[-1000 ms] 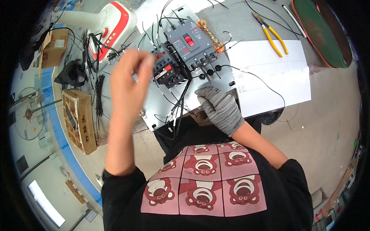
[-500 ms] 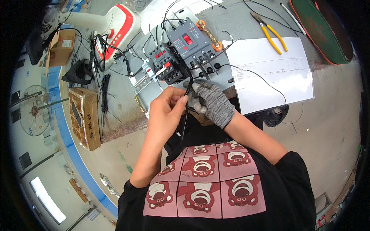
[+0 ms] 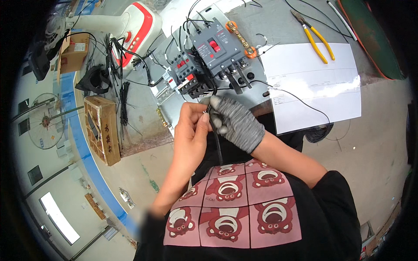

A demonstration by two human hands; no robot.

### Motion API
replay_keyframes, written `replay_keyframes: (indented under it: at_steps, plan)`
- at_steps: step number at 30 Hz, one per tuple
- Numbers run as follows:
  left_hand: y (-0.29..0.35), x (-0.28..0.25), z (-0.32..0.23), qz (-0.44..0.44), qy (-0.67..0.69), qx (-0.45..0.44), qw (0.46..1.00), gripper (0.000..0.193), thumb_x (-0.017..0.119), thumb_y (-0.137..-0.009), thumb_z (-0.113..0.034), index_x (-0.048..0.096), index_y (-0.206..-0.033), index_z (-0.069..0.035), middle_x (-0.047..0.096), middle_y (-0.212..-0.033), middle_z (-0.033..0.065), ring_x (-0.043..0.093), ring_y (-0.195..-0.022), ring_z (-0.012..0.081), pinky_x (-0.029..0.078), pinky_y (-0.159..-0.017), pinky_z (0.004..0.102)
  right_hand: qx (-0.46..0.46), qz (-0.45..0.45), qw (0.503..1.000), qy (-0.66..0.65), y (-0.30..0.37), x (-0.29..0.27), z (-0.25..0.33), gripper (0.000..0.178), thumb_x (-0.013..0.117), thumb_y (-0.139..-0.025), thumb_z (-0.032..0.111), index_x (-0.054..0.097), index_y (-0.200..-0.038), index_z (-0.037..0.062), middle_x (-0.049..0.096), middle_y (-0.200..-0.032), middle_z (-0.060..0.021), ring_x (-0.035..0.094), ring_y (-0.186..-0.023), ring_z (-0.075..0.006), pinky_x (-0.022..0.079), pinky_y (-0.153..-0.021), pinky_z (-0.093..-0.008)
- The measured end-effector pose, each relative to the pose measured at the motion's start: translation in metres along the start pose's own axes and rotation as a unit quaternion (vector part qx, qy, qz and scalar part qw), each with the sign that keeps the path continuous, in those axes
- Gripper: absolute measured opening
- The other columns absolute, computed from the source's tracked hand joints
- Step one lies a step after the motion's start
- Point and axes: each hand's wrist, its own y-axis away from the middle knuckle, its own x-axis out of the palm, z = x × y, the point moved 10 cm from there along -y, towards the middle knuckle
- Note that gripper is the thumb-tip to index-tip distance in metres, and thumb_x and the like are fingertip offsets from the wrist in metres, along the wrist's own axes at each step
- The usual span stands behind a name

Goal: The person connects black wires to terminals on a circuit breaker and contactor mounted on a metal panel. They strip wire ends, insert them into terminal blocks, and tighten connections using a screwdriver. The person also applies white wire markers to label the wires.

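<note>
Bare fingers of my left hand (image 3: 191, 128) pinch a bundle of black wires (image 3: 213, 119) just in front of the metal mounting plate (image 3: 172, 111). Facing it, my right hand (image 3: 237, 122), in a grey knit glove with uncovered fingertips, closes round the same bundle. A black strand hangs below the fingers toward my lap. Beyond the hands, a grey circuit breaker (image 3: 209, 50) with a red switch is mounted on the plate, beside a dark contactor and relay unit (image 3: 187, 74). Part of the bundle is hidden by my fingers.
Yellow-handled pliers (image 3: 320, 45) lie over white paper (image 3: 313, 98) at the right, near a green case (image 3: 370, 37). At the left are a red-and-white fan base (image 3: 146, 21), a bunch of thin black strips (image 3: 123, 104) and a brown compartment box (image 3: 112, 141).
The view has shifted slightly, so the bench items appear a little to the right. Both hands stay on the bundle and have drawn slightly lower, away from the contactor.
</note>
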Motion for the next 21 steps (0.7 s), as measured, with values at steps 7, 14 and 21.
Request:
replay_keyframes:
  at_steps: [7, 14, 21]
  plan:
    - [0.005, 0.001, -0.014, -0.025, -0.076, 0.069, 0.994, 0.011, 0.051, -0.096, 0.0, 0.04, -0.101, -0.002, 0.056, -0.069, 0.0073, 0.053, -0.062, 0.0125, 0.043, -0.058, 0.0267, -0.009, -0.015, 0.998, 0.053, 0.005, 0.003, 0.002, 0.026, 0.049, -0.101, 0.029, 0.061, -0.086, 0.0118, 0.047, -0.059, 0.0075, 0.04, -0.049, -0.0035, 0.032, -0.044, -0.0195]
    - [0.01, 0.007, -0.009, -0.008, -0.057, 0.05, 0.997, 0.013, 0.051, -0.096, 0.001, 0.039, -0.101, -0.002, 0.052, -0.075, 0.0045, 0.05, -0.067, 0.0101, 0.042, -0.062, 0.024, -0.066, -0.025, 0.986, 0.153, -0.005, -0.009, 0.003, 0.031, 0.047, -0.102, 0.032, 0.064, -0.098, 0.0068, 0.049, -0.062, 0.0059, 0.043, -0.052, -0.0045, 0.035, -0.048, -0.0197]
    - [0.013, 0.015, -0.01, -0.005, -0.083, 0.034, 0.996, 0.014, 0.051, -0.096, 0.002, 0.039, -0.101, -0.002, 0.051, -0.074, 0.0037, 0.05, -0.069, 0.0088, 0.043, -0.063, 0.0238, -0.159, -0.043, 0.981, 0.102, -0.012, -0.011, 0.014, 0.029, 0.046, -0.102, 0.033, 0.062, -0.094, 0.0092, 0.054, -0.074, 0.0022, 0.049, -0.063, -0.0089, 0.04, -0.054, -0.0226]
